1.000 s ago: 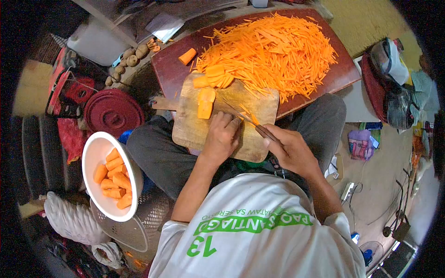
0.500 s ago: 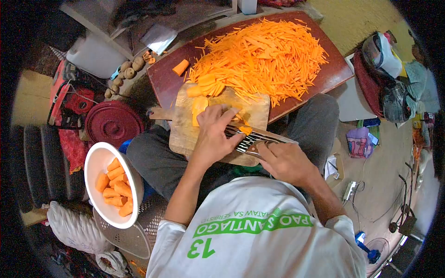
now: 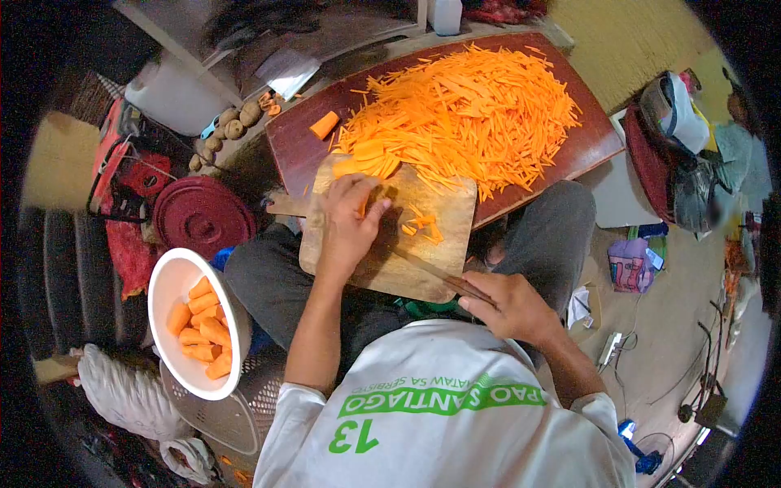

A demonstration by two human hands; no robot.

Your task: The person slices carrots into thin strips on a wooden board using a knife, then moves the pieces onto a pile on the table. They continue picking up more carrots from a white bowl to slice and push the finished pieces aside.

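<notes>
My right hand (image 3: 512,305) is closed around the handle of a knife (image 3: 427,267), its blade slanting over the lower part of a wooden cutting board (image 3: 443,199). On the board's left side, my left hand (image 3: 350,224) is curled down over a piece of carrot, mostly hidden, with a bit of orange showing by the thumb. Several cut carrot strips (image 3: 421,226) lie between the hand and the board's right edge. Carrot slices (image 3: 370,159) overlap at the board's top edge, touching a large heap of carrot strips (image 3: 476,114).
A dark red tabletop (image 3: 297,154) carries the heap and a carrot chunk (image 3: 325,124). At the left, a white basin (image 3: 157,325) holds several peeled carrot pieces. Behind it is a dark red round lid (image 3: 203,215). Brown round items (image 3: 233,128) lie beside the tabletop.
The knife has turned from showing its broad, slotted face to a thin edge-on view and moved slightly down. My left hand has moved left off the blade, and loose strips now show on the board.
</notes>
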